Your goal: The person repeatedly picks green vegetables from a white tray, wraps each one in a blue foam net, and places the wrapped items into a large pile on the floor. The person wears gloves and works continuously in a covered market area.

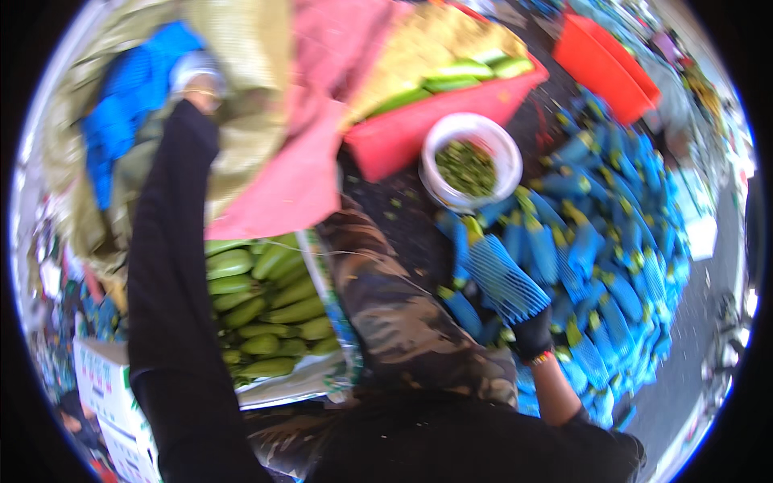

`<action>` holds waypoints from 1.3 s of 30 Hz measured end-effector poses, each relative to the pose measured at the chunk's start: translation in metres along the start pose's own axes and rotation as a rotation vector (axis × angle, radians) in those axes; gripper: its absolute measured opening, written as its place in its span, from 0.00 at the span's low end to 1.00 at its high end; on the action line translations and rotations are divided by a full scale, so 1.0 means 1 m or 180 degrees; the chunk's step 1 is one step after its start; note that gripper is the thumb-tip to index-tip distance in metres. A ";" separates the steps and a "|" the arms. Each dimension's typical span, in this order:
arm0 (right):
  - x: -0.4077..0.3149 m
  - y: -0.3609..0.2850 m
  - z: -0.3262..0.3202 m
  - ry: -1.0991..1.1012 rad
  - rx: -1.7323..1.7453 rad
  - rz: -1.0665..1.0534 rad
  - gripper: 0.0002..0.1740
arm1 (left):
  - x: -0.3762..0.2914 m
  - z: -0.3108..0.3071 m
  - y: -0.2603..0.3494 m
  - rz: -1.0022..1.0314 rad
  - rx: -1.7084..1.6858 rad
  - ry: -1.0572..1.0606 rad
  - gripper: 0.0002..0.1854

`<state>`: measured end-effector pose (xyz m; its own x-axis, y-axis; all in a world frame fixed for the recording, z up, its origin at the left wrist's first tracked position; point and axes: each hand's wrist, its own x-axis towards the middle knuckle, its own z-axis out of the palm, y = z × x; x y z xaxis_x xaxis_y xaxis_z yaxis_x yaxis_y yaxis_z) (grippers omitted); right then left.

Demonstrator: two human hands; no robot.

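My right hand (pixel 532 335), in a black glove, grips the lower end of a zucchini (pixel 504 275) wrapped in a blue foam net. The vegetable's pale green stem end pokes out at the top. Beneath and beyond it spreads a large pile of netted zucchini (pixel 616 223). On the far left, my left hand (pixel 198 81), in a whitish glove, reaches to a bundle of blue foam nets (pixel 130 96) lying on woven sacking (pixel 250 90). Blur hides its fingers. Bare green zucchini (pixel 275 314) lie in a lined carton (pixel 323 284) beside my leg.
A white tub (pixel 429 175) of green trimmings stands before me. Behind it, a red crate (pixel 416 142) holds zucchini and tan cloth. Pink cloth (pixel 290 181) drapes over the carton's far edge. Another red crate (pixel 604 72) stands at upper right, and white cartons (pixel 105 380) at left.
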<state>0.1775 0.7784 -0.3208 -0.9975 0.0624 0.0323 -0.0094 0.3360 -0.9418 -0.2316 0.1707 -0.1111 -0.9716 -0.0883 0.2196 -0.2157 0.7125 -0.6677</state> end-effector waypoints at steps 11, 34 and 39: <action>0.088 0.107 0.012 0.0368 -0.1675 -0.0274 0.22 | -0.348 -0.060 0.007 -0.1292 -0.2971 0.0969 0.11; -0.011 -0.164 0.171 -0.3316 0.2656 -0.0221 0.29 | -0.528 -0.145 0.135 -0.1656 -0.9271 -0.0216 0.07; -0.044 -0.222 0.194 -0.1992 -0.0492 -0.2827 0.36 | -0.547 -0.136 0.080 -0.1203 -0.8370 -0.0163 0.21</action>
<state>0.2103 0.5185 -0.1782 -0.4989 -0.7335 0.4616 -0.7767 0.1421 -0.6136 0.2954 0.3709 -0.1881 -0.9540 -0.2975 0.0362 0.1359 -0.3215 0.9371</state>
